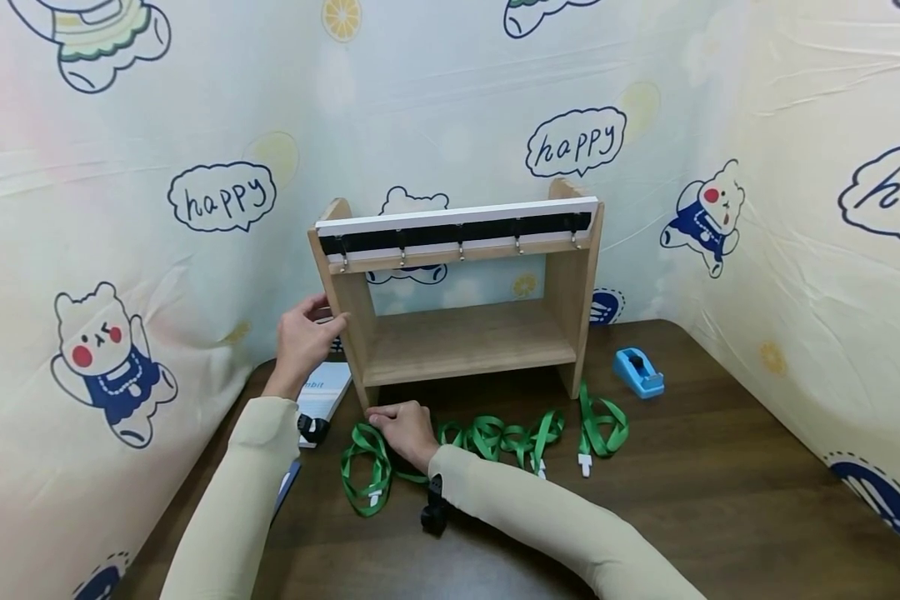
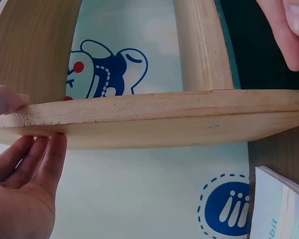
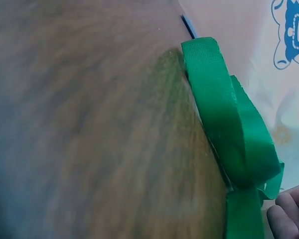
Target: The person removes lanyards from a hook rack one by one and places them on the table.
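Observation:
A wooden rack point(image 1: 468, 337) stands on the table, with a white and black strip of metal hooks point(image 1: 487, 229) across its upper front. My left hand point(image 1: 306, 340) holds the rack's left side panel point(image 2: 159, 109), thumb on one face and fingers on the other. Low by the foot of that panel is my right hand point(image 1: 407, 429), thumb and fingers close together; what lies between its fingertips is hidden. Just under it lies a looped green lanyard point(image 1: 378, 467), whose ribbon point(image 3: 214, 94) rises close beside the fingers in the right wrist view.
Several more green lanyards point(image 1: 487, 437) lie along the rack's front, another lanyard point(image 1: 607, 429) near its right foot. A blue tape dispenser point(image 1: 640, 372) stands at the right. Behind my left wrist lie a white booklet point(image 1: 326, 387) and a blue item point(image 1: 287, 483). Patterned cloth point(image 1: 435, 100) surrounds the table.

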The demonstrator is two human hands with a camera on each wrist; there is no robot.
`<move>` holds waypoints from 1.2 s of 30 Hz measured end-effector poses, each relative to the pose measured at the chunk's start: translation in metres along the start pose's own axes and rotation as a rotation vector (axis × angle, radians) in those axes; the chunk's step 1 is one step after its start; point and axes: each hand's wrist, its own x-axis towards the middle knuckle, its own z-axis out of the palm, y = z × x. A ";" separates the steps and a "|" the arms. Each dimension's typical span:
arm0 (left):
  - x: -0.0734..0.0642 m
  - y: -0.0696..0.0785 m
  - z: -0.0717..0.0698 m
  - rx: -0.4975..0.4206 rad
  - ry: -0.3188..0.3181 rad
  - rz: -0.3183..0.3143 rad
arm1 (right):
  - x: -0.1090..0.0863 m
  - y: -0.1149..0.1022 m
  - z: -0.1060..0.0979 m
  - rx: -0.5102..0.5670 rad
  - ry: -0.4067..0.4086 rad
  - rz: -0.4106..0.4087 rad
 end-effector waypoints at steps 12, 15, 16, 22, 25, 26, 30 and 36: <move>-0.003 -0.002 0.000 0.011 0.010 -0.006 | -0.007 -0.011 -0.015 0.203 -0.061 0.000; -0.003 -0.002 0.000 0.015 0.012 -0.006 | -0.011 -0.015 -0.022 0.246 -0.110 -0.004; -0.003 -0.003 0.000 0.013 0.012 -0.006 | -0.012 -0.016 -0.025 0.249 -0.126 -0.009; -0.002 -0.001 -0.001 0.005 0.005 -0.006 | -0.020 -0.028 -0.043 0.252 -0.206 -0.055; -0.002 0.000 -0.001 0.006 0.009 -0.007 | -0.024 -0.032 -0.051 0.246 -0.229 -0.074; -0.002 0.000 -0.001 0.007 0.009 -0.008 | -0.025 -0.033 -0.053 0.243 -0.237 -0.081; -0.002 0.001 0.000 0.009 0.005 -0.012 | -0.031 -0.038 -0.064 0.233 -0.264 -0.104; -0.002 0.001 0.000 0.004 0.002 -0.014 | -0.036 -0.048 -0.085 0.248 -0.295 -0.128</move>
